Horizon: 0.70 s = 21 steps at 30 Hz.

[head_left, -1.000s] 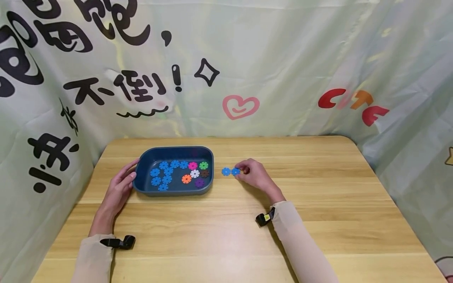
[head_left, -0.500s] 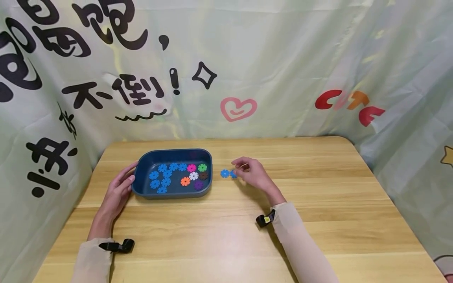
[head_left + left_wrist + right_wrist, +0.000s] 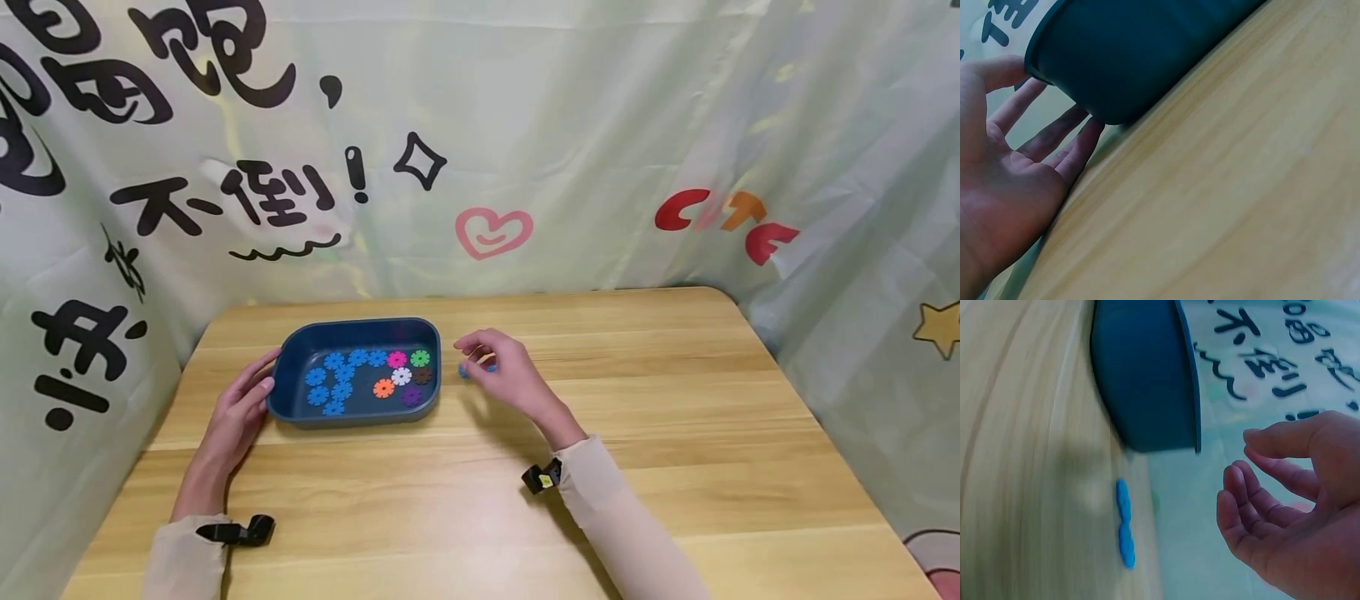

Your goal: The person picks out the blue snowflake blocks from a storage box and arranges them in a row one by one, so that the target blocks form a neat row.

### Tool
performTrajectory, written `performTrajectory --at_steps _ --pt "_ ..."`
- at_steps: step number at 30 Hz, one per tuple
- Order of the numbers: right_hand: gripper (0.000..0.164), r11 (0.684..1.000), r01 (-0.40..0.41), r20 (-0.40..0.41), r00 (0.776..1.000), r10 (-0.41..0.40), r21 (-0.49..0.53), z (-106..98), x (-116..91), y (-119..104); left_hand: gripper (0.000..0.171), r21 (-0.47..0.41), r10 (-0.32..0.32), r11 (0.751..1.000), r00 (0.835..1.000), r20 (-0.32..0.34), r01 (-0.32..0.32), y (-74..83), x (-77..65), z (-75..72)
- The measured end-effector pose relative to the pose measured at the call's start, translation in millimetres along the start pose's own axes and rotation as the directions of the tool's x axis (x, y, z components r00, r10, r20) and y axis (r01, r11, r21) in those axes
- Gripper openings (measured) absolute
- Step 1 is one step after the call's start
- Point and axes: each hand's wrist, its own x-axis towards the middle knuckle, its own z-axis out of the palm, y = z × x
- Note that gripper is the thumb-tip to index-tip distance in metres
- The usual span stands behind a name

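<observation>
A dark blue rectangular tub (image 3: 352, 419) with rounded corners stands left of the middle of the table. My left hand (image 3: 238, 417) rests on its left end; in the left wrist view the extended fingers (image 3: 1054, 134) touch the tub's outer wall and the thumb meets the rim. Just right of the tub, two blue notched plastic discs (image 3: 1125, 525) lie flat on the table, side by side. Above them hovers my right hand (image 3: 506, 375), loosely curled with nothing in it, partly hiding the discs in the head view.
Several blue notched discs (image 3: 341, 389) lie in the left part of the tub. Single pink, green, white (image 3: 402, 376), brown, orange (image 3: 383, 388) and purple discs lie in its right part. A printed curtain (image 3: 585, 150) hangs behind the wooden table (image 3: 420, 508).
My right hand has let go of the right blue disc, risen and moved left toward the tub. The left hand stays at the tub. The head view has shifted slightly.
</observation>
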Motion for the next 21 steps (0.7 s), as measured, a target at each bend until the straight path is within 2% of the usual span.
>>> performTrajectory --at_steps 4,10,15,21 --pt "0.023 0.998 0.024 0.037 0.999 -0.026 0.057 13 1 -9 0.051 -0.003 0.014 1.000 1.000 0.003 -0.014 0.0 1.0 -1.2" --pt "0.021 0.991 0.064 0.081 0.994 -0.074 0.119 35 8 -21 0.052 0.016 0.000 1.000 1.000 -0.011 0.000 0.4 1.8 -2.2" --pt "0.019 0.991 0.075 0.077 0.993 -0.084 0.114 53 21 -27 0.052 0.022 0.006 1.000 1.000 -0.005 -0.006 0.3 2.9 -1.7" --pt "0.018 0.994 0.083 0.112 0.990 -0.091 0.073 72 35 -26 0.052 -0.001 0.009 1.000 1.000 -0.007 -0.009 0.4 0.7 -2.1"
